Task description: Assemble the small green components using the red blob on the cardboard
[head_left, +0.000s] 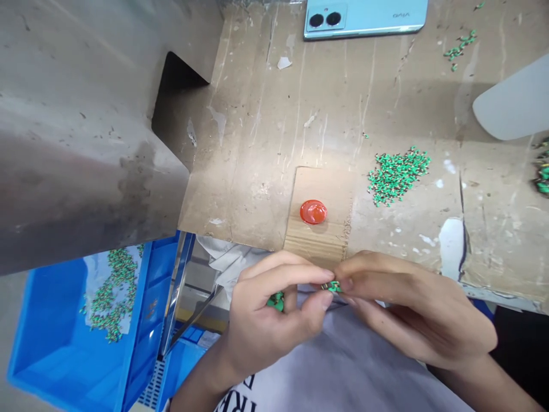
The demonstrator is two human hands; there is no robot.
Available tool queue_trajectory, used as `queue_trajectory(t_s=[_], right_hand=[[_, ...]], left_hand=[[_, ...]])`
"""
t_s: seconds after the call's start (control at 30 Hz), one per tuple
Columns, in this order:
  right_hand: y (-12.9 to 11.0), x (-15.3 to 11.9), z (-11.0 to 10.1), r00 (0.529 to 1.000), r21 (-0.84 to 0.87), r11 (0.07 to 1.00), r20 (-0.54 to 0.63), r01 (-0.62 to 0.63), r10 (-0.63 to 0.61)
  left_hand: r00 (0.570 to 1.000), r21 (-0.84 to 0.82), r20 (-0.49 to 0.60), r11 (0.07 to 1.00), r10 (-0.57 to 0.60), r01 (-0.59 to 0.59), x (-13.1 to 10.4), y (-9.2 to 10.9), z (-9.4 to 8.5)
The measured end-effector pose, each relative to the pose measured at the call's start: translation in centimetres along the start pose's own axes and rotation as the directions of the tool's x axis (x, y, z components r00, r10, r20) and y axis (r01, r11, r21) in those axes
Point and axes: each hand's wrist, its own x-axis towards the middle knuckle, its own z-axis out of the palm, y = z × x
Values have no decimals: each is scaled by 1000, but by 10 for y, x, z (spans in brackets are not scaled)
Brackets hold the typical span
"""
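Just above my lap, the fingertips of both hands meet. My left hand [270,320] is closed, its thumb and forefinger pinching small green parts [333,286] with shiny metal tips. More green pieces [277,301] show inside its curled fingers. My right hand [412,303] is closed too, its fingertips gripping the other end of those small green parts. Exactly how the parts sit between the fingertips is partly hidden. Beyond the hands, a small orange-red dish [314,212] rests on a cardboard piece [323,183]. To its right lies a pile of green parts [397,177].
A light-blue phone [366,17] lies at the far edge. At left stands a large metal housing [86,126]; below it, a blue bin [55,320] holds green parts. A white rounded object [514,103] is at right. Scratched cardboard [249,143] covers the table.
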Motion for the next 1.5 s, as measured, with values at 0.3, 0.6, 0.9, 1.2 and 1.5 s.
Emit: queue_trajectory(t_s=[0.3,0.6,0.9,1.2,1.5], right_hand=[[3,-3,5,1000,-25,1000,-8,14,-14],[0,1,13,999,-89,996,-31,-31,29],[4,1,18,998,-192,981,-55,-5,-6],[15,-15,15,922,-23,993,-376,-113,96],[51,-62,-100,401,-107,822,-903,-559,155]], left_hand=[[997,34,-63,999,-34,36,-2,3,7],[962,7,-95,966,-257,259,5,8,8],[920,-86,-74,922,-384,378,1,-2,9],[796,-422,68,705,-602,570,4,-24,-9],[619,-739,66,379,-783,558,6,-20,-21]])
